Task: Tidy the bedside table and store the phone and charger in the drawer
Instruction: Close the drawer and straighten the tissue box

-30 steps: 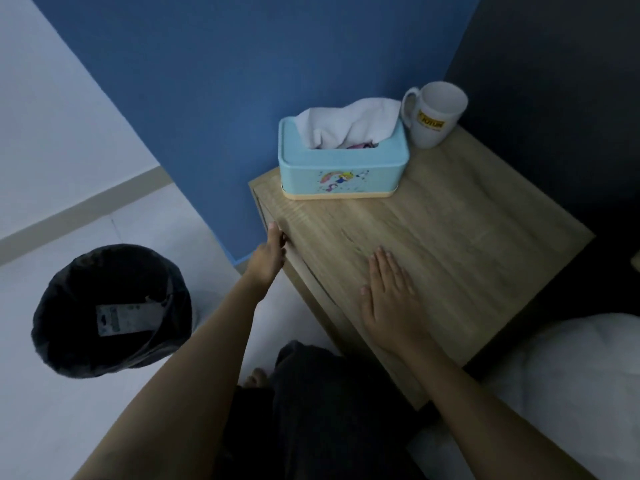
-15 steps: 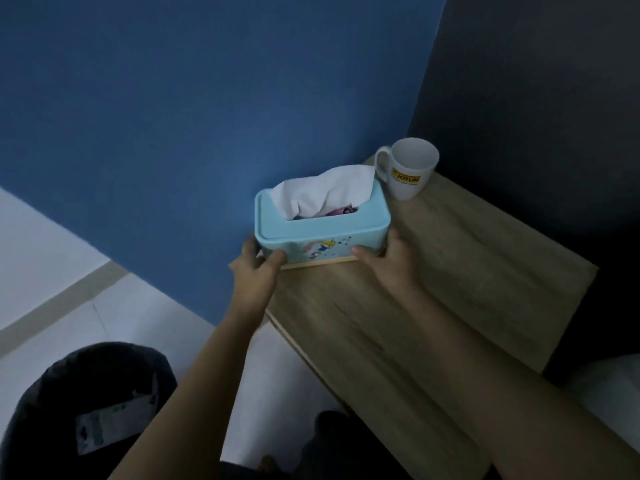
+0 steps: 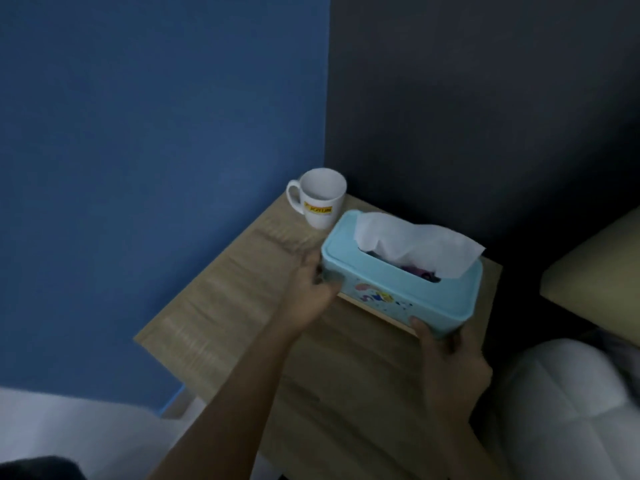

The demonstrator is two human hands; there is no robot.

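Grip: left hand and right hand clasp the ends of the light-blue plastic tissue box, centre-right of frame.
Phone, charger: not visible.
Risk: box may knock the white ceramic mug just beside it.

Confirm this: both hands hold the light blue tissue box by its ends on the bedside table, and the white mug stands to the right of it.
Wrong on one count. The head view shows the white mug left of and behind the tissue box, near the blue wall. The left hand and right hand do hold the box ends on the bedside table.
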